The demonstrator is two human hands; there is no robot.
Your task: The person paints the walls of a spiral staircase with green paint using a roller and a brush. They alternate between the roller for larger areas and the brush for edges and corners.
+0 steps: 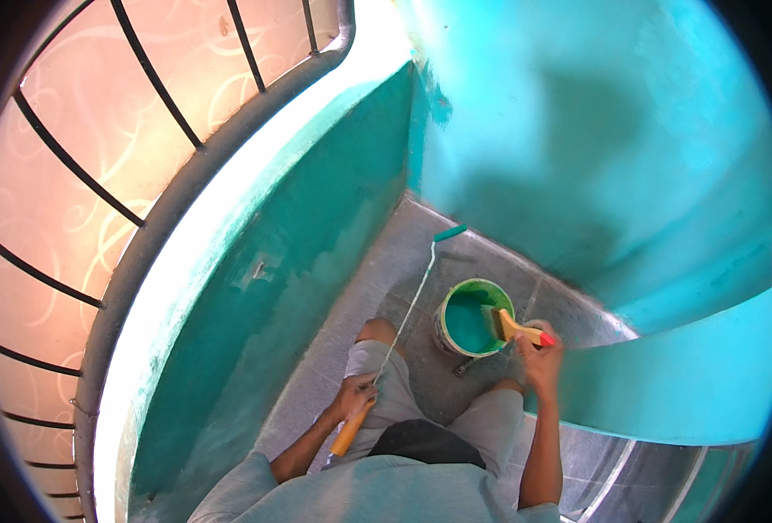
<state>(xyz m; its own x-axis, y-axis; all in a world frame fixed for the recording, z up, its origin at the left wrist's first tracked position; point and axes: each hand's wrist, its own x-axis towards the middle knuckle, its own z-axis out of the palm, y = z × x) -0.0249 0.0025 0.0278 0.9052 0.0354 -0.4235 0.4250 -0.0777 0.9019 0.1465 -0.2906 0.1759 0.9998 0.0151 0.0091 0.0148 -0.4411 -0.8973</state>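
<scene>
My right hand is closed around the red-tipped yellow handle of a flat paintbrush. The brush's bristles are at the right inner side of a bucket of teal paint, by its green-smeared rim. Over my left thigh, my left hand grips a paint roller near the top of its orange handle. The roller's long thin wire frame reaches forward to a small teal roller head, which is near the foot of the far wall. Whether the bristles touch the paint is hard to tell.
A low teal wall with patchy paint runs along my left, and a black metal railing stands beyond it. Light teal walls curve round ahead and to the right. Grey floor tiles lie under the bucket; steps show at lower right.
</scene>
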